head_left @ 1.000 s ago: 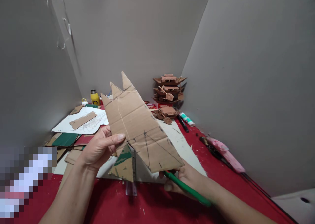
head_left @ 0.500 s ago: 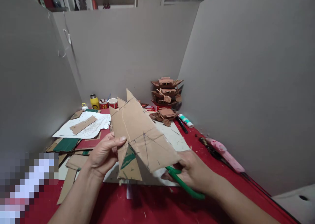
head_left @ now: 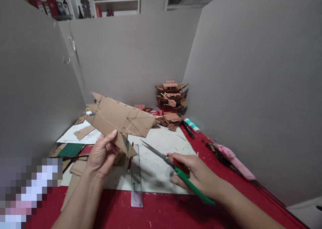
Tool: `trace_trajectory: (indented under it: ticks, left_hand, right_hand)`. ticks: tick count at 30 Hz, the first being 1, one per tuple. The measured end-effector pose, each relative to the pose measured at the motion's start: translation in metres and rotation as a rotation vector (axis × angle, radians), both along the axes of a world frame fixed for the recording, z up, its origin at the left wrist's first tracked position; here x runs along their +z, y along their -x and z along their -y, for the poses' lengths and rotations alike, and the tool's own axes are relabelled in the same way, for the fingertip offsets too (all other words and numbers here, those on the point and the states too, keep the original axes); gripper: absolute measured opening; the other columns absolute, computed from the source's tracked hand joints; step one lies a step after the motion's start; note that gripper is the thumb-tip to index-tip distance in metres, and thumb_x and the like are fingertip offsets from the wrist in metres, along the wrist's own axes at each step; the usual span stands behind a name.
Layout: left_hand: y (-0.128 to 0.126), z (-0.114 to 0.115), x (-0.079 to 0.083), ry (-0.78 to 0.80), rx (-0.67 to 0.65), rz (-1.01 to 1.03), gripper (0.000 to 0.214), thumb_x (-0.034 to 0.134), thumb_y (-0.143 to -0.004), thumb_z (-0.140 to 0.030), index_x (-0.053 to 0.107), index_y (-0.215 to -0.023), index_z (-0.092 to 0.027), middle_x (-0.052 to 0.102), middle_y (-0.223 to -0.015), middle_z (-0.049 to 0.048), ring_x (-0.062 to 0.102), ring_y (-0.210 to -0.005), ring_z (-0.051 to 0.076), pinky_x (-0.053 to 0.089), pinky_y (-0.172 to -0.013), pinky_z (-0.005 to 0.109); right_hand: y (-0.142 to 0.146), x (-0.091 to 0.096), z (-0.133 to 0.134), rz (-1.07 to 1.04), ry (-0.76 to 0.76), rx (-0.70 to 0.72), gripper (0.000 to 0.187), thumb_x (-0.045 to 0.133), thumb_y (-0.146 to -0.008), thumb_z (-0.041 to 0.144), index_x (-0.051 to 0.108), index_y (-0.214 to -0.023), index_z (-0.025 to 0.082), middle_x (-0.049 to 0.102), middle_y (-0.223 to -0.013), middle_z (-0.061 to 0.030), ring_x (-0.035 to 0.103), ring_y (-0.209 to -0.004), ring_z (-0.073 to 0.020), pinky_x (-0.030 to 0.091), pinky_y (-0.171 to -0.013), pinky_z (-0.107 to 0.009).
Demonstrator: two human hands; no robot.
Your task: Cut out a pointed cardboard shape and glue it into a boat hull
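My left hand pinches a piece of cardboard with pencil lines on it, thumb on top, and holds it raised over the white sheet. The cardboard has pointed flaps, and a green patch shows on its lower one. Scissors with green and red-orange handles are gripped in my right hand. Their blades look nearly closed and point up and left, apart from the cardboard. Below lie a clear ruler and a dark red pencil, the pencil partly hidden by the cardboard.
Cardboard scraps and a drawn-on paper lie at left. Small wooden boat models stand stacked at the back. A glue tube, a black marker and a pink glue gun line the right side. Grey panels surround the red table.
My left hand has turned the cardboard and moved it left, away from the scissors. The blades, earlier behind the cardboard, now show. The ruler and pencil have come into view.
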State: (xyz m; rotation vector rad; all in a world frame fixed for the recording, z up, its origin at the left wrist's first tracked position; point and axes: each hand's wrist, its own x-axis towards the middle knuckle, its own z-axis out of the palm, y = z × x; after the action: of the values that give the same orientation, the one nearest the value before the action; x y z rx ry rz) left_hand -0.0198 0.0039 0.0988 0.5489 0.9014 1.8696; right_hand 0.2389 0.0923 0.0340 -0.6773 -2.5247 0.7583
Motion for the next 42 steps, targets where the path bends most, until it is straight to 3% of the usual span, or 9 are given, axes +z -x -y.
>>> trace_trajectory:
  ticks: [5, 9, 16, 23, 32, 37, 39, 42]
  left_hand:
    - [-0.001, -0.001, -0.004, -0.022, 0.141, -0.083, 0.02, 0.082, -0.06, -0.015, 0.063, -0.067, -0.015, 0.068, -0.057, -0.0031, 0.063, -0.051, 0.01, 0.049, -0.05, 0.016]
    - [-0.008, -0.003, -0.01, -0.023, 0.17, -0.13, 0.026, 0.086, -0.055, -0.016, 0.067, -0.072, -0.016, 0.071, -0.065, -0.0042, 0.063, -0.055, 0.008, 0.049, -0.053, 0.015]
    - [-0.013, -0.003, -0.007, 0.042, 0.155, -0.19, 0.026, 0.088, -0.052, -0.021, 0.065, -0.062, -0.015, 0.065, -0.054, -0.005, 0.055, -0.046, 0.007, 0.044, -0.045, 0.016]
    - [-0.009, -0.004, -0.007, 0.072, 0.171, -0.197, 0.025, 0.087, -0.053, -0.021, 0.064, -0.055, -0.012, 0.063, -0.052, -0.0033, 0.057, -0.051, 0.007, 0.045, -0.047, 0.016]
    - [-0.004, -0.001, -0.004, 0.069, 0.141, -0.15, 0.027, 0.087, -0.052, -0.019, 0.068, -0.069, -0.011, 0.069, -0.063, -0.0013, 0.06, -0.052, 0.009, 0.048, -0.042, 0.016]
    - [-0.007, -0.004, -0.011, 0.092, 0.107, -0.045, 0.032, 0.088, -0.048, -0.013, 0.057, -0.044, -0.011, 0.056, -0.045, -0.0042, 0.051, -0.043, 0.006, 0.053, -0.043, 0.018]
    - [-0.009, -0.005, -0.014, 0.099, 0.1, 0.003, 0.035, 0.086, -0.052, -0.01, 0.053, -0.04, -0.011, 0.051, -0.041, -0.0064, 0.048, -0.04, 0.004, 0.055, -0.046, 0.019]
    - [-0.013, -0.006, -0.017, 0.117, 0.094, 0.061, 0.026, 0.077, -0.064, -0.004, 0.058, -0.047, -0.011, 0.054, -0.045, -0.0054, 0.05, -0.041, 0.003, 0.056, -0.048, 0.019]
  right_hand:
    - [0.003, 0.0, 0.011, -0.127, 0.076, 0.091, 0.04, 0.057, -0.082, 0.055, 0.04, -0.071, 0.02, 0.033, -0.062, 0.0057, 0.029, -0.057, -0.0103, 0.027, -0.053, -0.023]
    - [0.013, 0.002, 0.023, -0.06, 0.161, 0.16, 0.041, 0.061, -0.08, 0.054, 0.043, -0.069, 0.019, 0.036, -0.061, 0.0058, 0.031, -0.056, -0.0093, 0.028, -0.052, -0.022]
    - [0.015, 0.005, 0.019, -0.016, 0.253, 0.103, 0.037, 0.062, -0.082, 0.051, 0.05, -0.069, 0.018, 0.045, -0.056, 0.0049, 0.034, -0.054, -0.0088, 0.029, -0.05, -0.02]
    - [0.011, 0.006, 0.015, -0.015, 0.369, 0.143, 0.041, 0.058, -0.084, 0.053, 0.045, -0.068, 0.017, 0.036, -0.059, 0.0058, 0.032, -0.056, -0.0079, 0.027, -0.05, -0.02]
    - [0.007, 0.011, 0.011, 0.029, 0.51, 0.235, 0.051, 0.046, -0.088, 0.063, 0.042, -0.066, 0.017, 0.035, -0.054, 0.005, 0.035, -0.049, -0.0065, 0.025, -0.043, -0.018]
    - [0.011, 0.009, 0.013, -0.035, 0.547, 0.25, 0.051, 0.047, -0.087, 0.063, 0.043, -0.066, 0.017, 0.036, -0.051, 0.0056, 0.039, -0.045, -0.0061, 0.028, -0.041, -0.016]
    - [0.013, 0.007, 0.015, -0.073, 0.571, 0.254, 0.052, 0.045, -0.088, 0.064, 0.043, -0.066, 0.016, 0.036, -0.049, 0.006, 0.039, -0.043, -0.0059, 0.029, -0.04, -0.016]
    - [0.015, 0.004, 0.016, -0.121, 0.646, 0.266, 0.054, 0.044, -0.087, 0.066, 0.047, -0.069, 0.016, 0.038, -0.049, 0.0064, 0.041, -0.04, -0.0058, 0.032, -0.038, -0.015]
